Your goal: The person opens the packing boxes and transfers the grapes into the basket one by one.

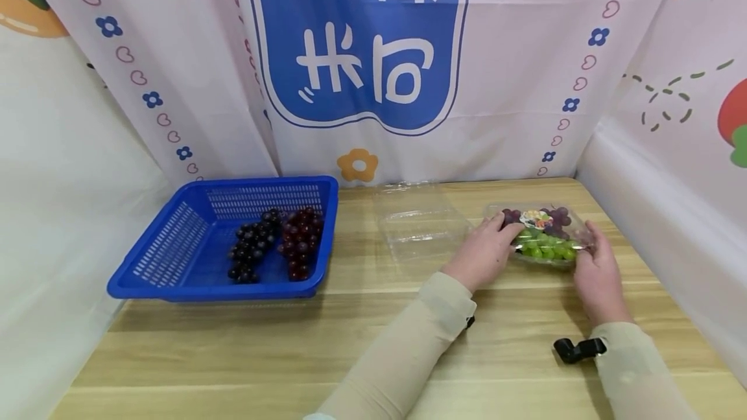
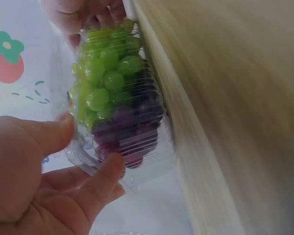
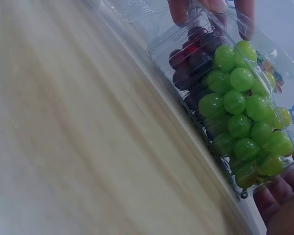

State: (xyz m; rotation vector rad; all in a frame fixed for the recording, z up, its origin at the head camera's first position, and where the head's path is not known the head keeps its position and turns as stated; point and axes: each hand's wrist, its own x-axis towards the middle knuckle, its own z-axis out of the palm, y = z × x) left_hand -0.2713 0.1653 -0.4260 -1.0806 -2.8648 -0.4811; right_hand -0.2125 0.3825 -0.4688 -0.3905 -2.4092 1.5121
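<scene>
A clear plastic clamshell box [image 1: 579,231] stands at the right of the table, between both hands. Through its walls show green grapes [image 1: 545,246] and dark purple grapes [image 1: 559,216], with a colourful label [image 1: 535,219] on the lid. My left hand [image 1: 481,248] grips the box's left end, thumb and fingers spread around it. At the other end my right hand [image 1: 601,277] holds on, its fingers partly hidden by the box. In the left wrist view, the left thumb and fingers press the clear plastic near the purple grapes [image 2: 125,129].
A blue plastic basket [image 1: 192,287] on the left holds a black grape bunch [image 1: 251,245] and a dark red one [image 1: 300,242]. Another clear plastic box [image 1: 417,225] lies opened out mid-table, left of my left hand. Printed cloth [image 1: 513,115] hangs behind the wooden table [image 1: 292,355].
</scene>
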